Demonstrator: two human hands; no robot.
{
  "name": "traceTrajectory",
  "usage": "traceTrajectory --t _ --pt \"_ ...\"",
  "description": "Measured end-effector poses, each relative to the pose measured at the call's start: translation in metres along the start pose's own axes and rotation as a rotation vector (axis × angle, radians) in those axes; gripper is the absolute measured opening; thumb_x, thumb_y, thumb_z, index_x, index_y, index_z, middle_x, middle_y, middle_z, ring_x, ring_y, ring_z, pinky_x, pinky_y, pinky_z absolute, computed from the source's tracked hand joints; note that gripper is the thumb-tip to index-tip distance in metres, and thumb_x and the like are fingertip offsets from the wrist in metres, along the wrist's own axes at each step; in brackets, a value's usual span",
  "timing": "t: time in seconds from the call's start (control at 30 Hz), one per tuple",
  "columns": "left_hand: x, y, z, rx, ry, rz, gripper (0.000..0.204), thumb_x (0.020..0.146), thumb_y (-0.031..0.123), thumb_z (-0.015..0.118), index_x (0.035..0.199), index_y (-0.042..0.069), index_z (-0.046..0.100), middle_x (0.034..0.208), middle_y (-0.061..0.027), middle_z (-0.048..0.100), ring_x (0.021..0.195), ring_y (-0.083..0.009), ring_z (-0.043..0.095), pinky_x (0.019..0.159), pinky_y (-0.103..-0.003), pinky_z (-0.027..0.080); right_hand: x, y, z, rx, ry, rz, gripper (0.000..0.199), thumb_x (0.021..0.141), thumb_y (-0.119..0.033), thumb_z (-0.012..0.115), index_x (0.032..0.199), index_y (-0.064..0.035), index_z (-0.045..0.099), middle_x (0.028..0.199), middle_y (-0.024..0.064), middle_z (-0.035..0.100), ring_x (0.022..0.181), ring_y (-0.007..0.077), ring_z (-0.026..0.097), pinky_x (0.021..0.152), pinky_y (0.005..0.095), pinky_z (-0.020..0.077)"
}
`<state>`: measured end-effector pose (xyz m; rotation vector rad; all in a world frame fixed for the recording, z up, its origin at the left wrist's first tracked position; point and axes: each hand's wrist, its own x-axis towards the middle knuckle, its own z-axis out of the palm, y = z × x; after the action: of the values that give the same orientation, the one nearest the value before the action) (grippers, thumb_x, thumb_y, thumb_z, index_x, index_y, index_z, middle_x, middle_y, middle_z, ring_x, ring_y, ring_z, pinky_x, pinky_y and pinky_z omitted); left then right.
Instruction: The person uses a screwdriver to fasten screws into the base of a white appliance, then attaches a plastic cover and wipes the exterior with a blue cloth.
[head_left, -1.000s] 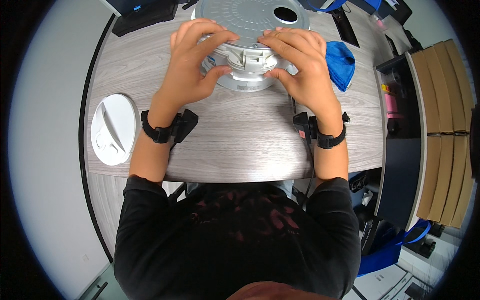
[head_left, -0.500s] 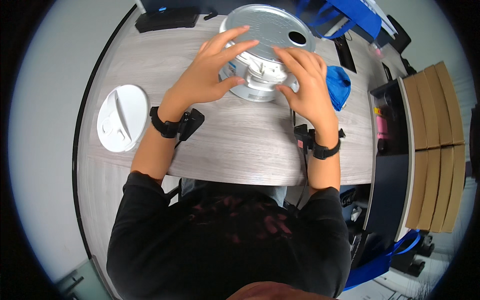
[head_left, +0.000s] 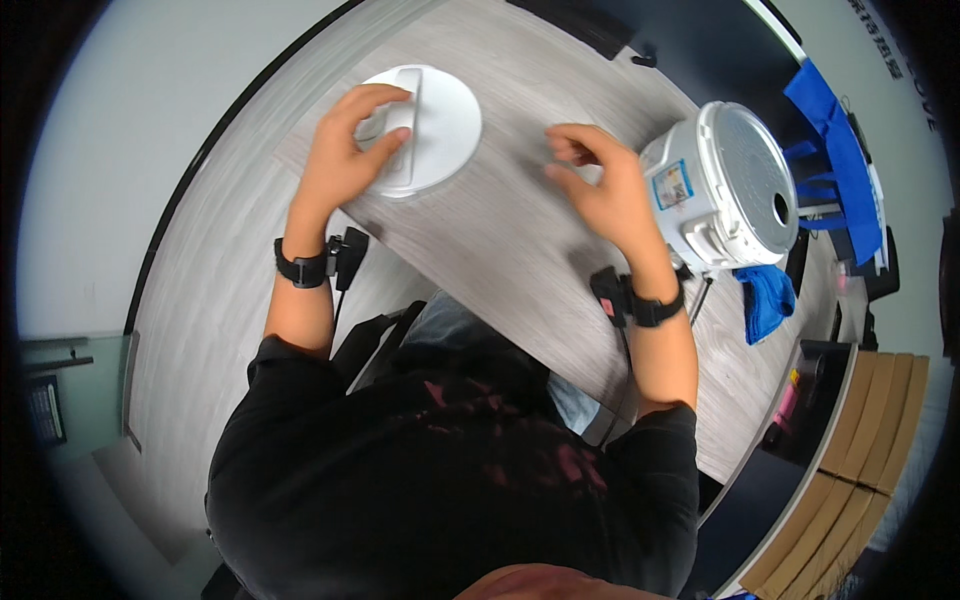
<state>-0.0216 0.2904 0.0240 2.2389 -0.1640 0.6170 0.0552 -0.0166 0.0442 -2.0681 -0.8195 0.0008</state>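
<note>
A round white lid [head_left: 450, 135] with a raised bar handle lies at the far left of the table. My left hand [head_left: 345, 150] reaches over its left side, thumb and forefinger curled onto the handle. The remaining fingers of that hand are partly hidden. To the right, my right hand [head_left: 605, 185] hovers above the table with half-bent fingers, the thumb apart from them and nothing held. Just beyond it stands a white round cooker [head_left: 690, 185] with a grey patterned top that has a dark oval opening.
Beside the cooker lies a crumpled blue cloth [head_left: 765, 300]. A blue bag [head_left: 835, 150] is behind it at the far right. Brown cardboard boxes [head_left: 870, 430] line the shelf unit at the right. The wood-grain table [head_left: 520, 260] has its near edge by my body.
My view has turned left. Both hands have left the cooker's top; the left has come to the white lid's handle, while the right hangs between lid and cooker.
</note>
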Motion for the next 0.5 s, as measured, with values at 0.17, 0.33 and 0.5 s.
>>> traceTrajectory --t 0.17,0.33,0.5 --pt "-0.035 -0.067 -0.023 0.133 0.056 -0.291 0.058 0.086 0.027 0.08 0.136 0.005 0.06 0.129 -0.0185 0.066 0.121 -0.0343 0.062 0.1 -0.044 0.049 0.045 0.026 0.073 0.001 -0.204 0.162 0.071 0.084 -0.013 0.083 0.147 -0.0076 0.051 0.138 0.017 0.057 0.123 0.0268 0.059 0.099 0.0379 0.0529" --pt "-0.041 -0.082 -0.017 -0.089 -0.074 -0.422 0.065 0.085 0.031 0.08 0.138 0.001 0.057 0.12 -0.0239 0.068 0.116 -0.036 0.064 0.097 -0.044 0.051 0.069 0.043 0.105 0.035 -0.184 0.306 0.084 0.086 -0.018 0.082 0.154 0.0029 0.037 0.147 0.027 0.05 0.136 0.0359 0.052 0.109 0.0447 0.0484" --pt "-0.045 -0.072 -0.003 0.106 -0.048 -0.404 0.079 0.082 0.031 0.082 0.142 -0.006 0.047 0.124 -0.0283 0.064 0.115 -0.0406 0.062 0.098 -0.046 0.049 0.077 0.053 0.117 0.207 -0.183 0.317 0.082 0.08 -0.019 0.083 0.148 0.0037 0.043 0.138 0.0283 0.059 0.127 0.0382 0.06 0.107 0.0432 0.0486"
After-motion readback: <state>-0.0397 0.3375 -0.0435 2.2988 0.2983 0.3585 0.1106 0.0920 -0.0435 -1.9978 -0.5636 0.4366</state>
